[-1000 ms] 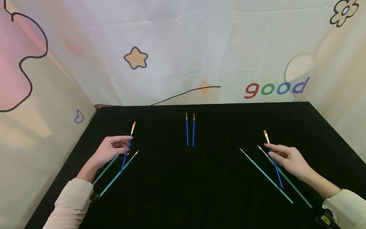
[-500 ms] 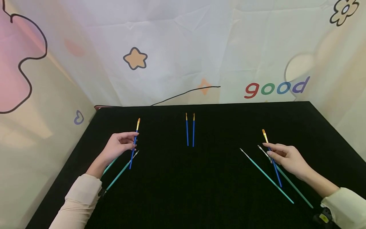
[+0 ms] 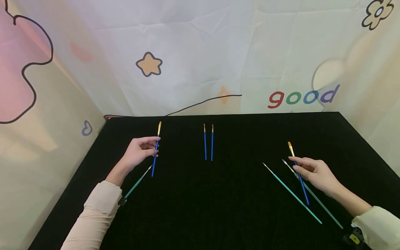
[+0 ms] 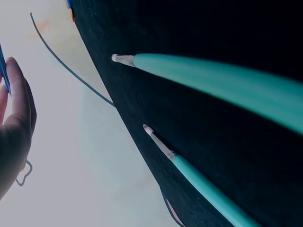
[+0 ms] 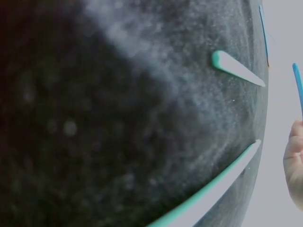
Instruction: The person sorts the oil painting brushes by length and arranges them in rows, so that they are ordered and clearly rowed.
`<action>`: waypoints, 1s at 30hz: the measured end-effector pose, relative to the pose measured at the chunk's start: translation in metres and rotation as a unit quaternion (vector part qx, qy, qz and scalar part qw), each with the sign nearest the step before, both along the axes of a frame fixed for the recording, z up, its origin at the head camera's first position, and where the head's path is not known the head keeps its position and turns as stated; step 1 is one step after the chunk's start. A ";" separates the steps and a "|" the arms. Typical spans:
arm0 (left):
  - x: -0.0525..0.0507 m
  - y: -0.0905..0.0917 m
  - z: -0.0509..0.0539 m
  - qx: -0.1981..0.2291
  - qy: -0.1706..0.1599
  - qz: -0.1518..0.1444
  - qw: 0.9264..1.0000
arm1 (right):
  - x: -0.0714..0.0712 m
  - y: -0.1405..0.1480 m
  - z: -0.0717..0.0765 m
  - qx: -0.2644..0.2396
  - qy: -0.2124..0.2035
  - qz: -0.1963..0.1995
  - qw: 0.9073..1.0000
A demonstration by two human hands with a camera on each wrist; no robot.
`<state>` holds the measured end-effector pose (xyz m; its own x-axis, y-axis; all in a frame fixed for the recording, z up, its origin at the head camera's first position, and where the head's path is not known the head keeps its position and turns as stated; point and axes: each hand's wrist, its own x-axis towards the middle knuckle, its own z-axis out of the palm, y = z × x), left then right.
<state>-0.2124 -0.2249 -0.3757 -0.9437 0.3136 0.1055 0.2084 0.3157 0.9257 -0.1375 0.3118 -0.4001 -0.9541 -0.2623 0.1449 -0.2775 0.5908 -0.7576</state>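
Observation:
In the head view my left hand pinches a blue paintbrush, orange bristles up, beside the tip of a teal brush. My right hand pinches another blue paintbrush, tilted with its bristles up and left, over a green brush. A second teal brush lies left of that one. The left wrist view shows two teal brushes and the left hand at its left edge. In the right wrist view the right hand and its blue brush show at the right edge.
Two blue brushes lie side by side, bristles away from me, towards the back middle of the black table. A printed cloth hangs behind the table and at its sides.
My left hand has moved right and away from me with its blue brush; its forearm now covers most of the outer teal brush. The right hand has barely moved.

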 end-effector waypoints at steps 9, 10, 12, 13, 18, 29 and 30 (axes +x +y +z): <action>-0.006 0.009 0.005 0.019 -0.003 0.002 1.000 | -0.002 0.001 -0.002 -0.003 0.007 0.004 1.000; -0.008 0.010 0.005 0.023 -0.005 0.003 1.000 | -0.002 0.001 -0.002 -0.003 0.008 0.004 1.000; -0.010 0.014 0.005 0.029 -0.009 0.006 1.000 | -0.002 0.000 -0.002 -0.001 0.008 0.001 1.000; -0.012 0.015 0.005 0.032 -0.011 0.007 0.999 | -0.002 0.000 -0.002 -0.001 0.008 -0.001 1.000; -0.020 0.025 0.002 0.041 -0.019 0.010 0.999 | -0.002 0.000 0.001 -0.007 0.013 -0.013 1.000; -0.029 0.039 0.001 0.063 -0.031 0.008 0.998 | -0.009 0.001 0.014 -0.051 0.003 -0.005 0.999; -0.029 0.040 0.000 0.065 -0.032 0.007 0.997 | -0.010 0.000 0.015 -0.055 0.003 -0.003 0.998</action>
